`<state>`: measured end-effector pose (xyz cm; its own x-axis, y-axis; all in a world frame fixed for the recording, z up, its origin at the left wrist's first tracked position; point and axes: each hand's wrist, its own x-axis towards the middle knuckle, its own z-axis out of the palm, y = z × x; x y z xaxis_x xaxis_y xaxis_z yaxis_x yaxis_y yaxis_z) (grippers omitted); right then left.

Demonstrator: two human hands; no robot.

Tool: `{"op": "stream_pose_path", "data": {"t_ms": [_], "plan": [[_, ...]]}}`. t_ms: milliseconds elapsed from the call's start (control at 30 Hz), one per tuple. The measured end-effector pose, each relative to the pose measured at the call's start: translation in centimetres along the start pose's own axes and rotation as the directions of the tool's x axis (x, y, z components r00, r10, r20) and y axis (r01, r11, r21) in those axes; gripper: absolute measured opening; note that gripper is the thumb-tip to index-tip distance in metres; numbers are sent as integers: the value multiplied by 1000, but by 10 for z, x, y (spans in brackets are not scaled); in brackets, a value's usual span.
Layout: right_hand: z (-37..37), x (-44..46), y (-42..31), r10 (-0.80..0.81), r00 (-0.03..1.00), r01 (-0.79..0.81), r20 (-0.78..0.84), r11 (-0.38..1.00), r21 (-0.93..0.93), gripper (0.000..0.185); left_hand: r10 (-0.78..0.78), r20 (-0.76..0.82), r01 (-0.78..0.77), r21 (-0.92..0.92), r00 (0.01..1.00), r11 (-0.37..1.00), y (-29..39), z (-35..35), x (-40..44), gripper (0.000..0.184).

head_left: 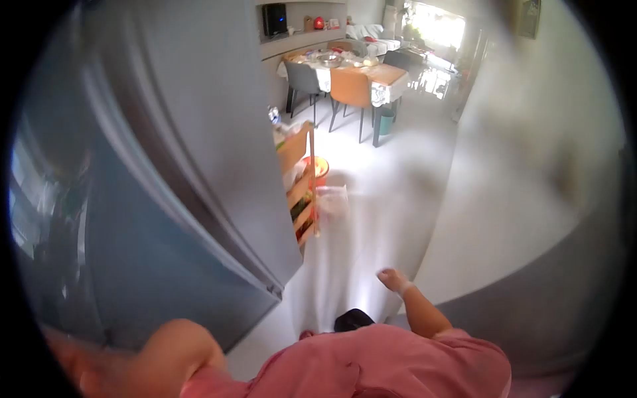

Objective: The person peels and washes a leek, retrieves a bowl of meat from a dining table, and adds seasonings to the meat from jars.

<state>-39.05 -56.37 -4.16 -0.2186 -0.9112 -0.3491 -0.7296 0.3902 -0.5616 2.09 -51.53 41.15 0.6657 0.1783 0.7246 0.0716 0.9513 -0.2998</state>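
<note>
My right hand (390, 278) hangs low in front of me over the pale floor, with a light band at the wrist. Its fingers look curled, but the hand is small and blurred, and nothing can be made out in it. My left arm bends at the lower left, beside the large grey cabinet or fridge door (152, 265). At the lower left edge my left hand (76, 365) is smeared and dim, so its fingers cannot be told apart. A dark shoe or object (353, 320) shows just beyond my pink shirt.
Past the grey door stands a wooden rack (302, 205) with goods, an orange-red bucket (320, 170) and a clear bin (333, 202). Farther off are a dining table (391, 74), an orange chair (350, 87), grey chairs and a sofa. A pale wall (511, 186) runs along the right.
</note>
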Motion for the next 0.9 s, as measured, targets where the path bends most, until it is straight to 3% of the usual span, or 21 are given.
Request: {"op": "stream_pose_path", "data": {"t_ms": [33, 67, 100, 133, 167, 200, 233, 267, 333, 367, 400, 433, 467, 500, 600, 667, 733, 800, 867, 900], "plan": [[-3, -4, 21, 150, 988, -143, -45, 981, 131, 40, -303, 77, 311, -111, 950, 944, -33, -1, -44, 59], [2, 4, 57, 220, 974, -208, -54, 963, 168, 38, -562, 188, 591, -183, 805, 785, -59, -1, -90, 74], [-18, -6, 49, 347, 938, -343, 5, 924, 166, 38, -730, 244, 728, 118, 638, 676, -88, -1, -130, 71], [7, 23, 121, 253, 967, -254, 26, 965, 73, 38, -855, 285, 739, 430, 434, 519, -117, -1, -170, 68], [31, 52, 192, 155, 987, -155, 46, 988, -16, 38, -830, 515, 805, 388, 213, 448, -153, -19, -212, 54], [13, 54, 189, 281, 959, -284, 42, 957, 66, 39, -832, 544, 834, 405, 109, 375, -175, -19, -259, 53], [-1, 57, 192, 402, 915, -403, 37, 903, 149, 39, -870, 490, 761, 581, -44, 289, -194, -31, -309, 53], [-17, 64, 202, 408, 912, -411, 49, 902, 130, 39, -885, 422, 645, 736, -196, 208, -212, -44, -358, 53], [-54, 102, 221, 450, 891, -447, 59, 846, 292, 39, -872, 439, 539, 799, -217, 268, -233, -88, -458, 54], [-75, 134, 228, 438, 897, -433, 53, 851, 298, 39, -886, 262, 424, 902, -384, 83, -247, -83, -477, 54], [-90, 153, 234, 380, 924, -368, -39, 913, 179, 33, -872, 256, 322, 939, -417, 122, -256, -76, -489, 52], [-105, 172, 240, 308, 943, -305, -122, 951, 46, 29, -871, 251, 316, 941, -423, 118, -268, -68, -503, 52], [-123, 189, 249, 281, 942, -246, -182, 950, 193, 32, -884, 130, 353, 935, -450, -42, -282, -59, -518, 51], [-143, 211, 250, 283, 943, -249, -176, 949, 194, 32, -875, 5, 382, 901, -485, -207, -294, -45, -524, 50], [-219, 287, 223, -32, 981, 9, -190, 993, -119, 35, -875, -35, 430, 861, -483, -272, -345, -61, -578, 49], [-270, 339, 175, 124, 968, -125, -217, 992, 7, 36, -910, -9, 402, 895, -415, -192, -379, -97, -627, 49], [-300, 389, 162, 93, 962, -96, -255, 995, 1, 36, -949, 54, 285, 958, -311, -39, -421, -109, -657, 48], [-313, 449, 176, 66, 953, -68, -295, 998, 1, 36, -952, 47, 294, 955, -303, -46, -473, -91, -671, 48], [-330, 503, 199, 133, 982, -129, -137, 991, 34, 35, -932, -132, 574, 756, -337, -315, -529, -54, -675, 48], [-345, 527, 209, 123, 980, -119, -154, 992, 31, 35, -938, -119, 585, 754, -324, -298, -565, -46, -691, 48]]}}
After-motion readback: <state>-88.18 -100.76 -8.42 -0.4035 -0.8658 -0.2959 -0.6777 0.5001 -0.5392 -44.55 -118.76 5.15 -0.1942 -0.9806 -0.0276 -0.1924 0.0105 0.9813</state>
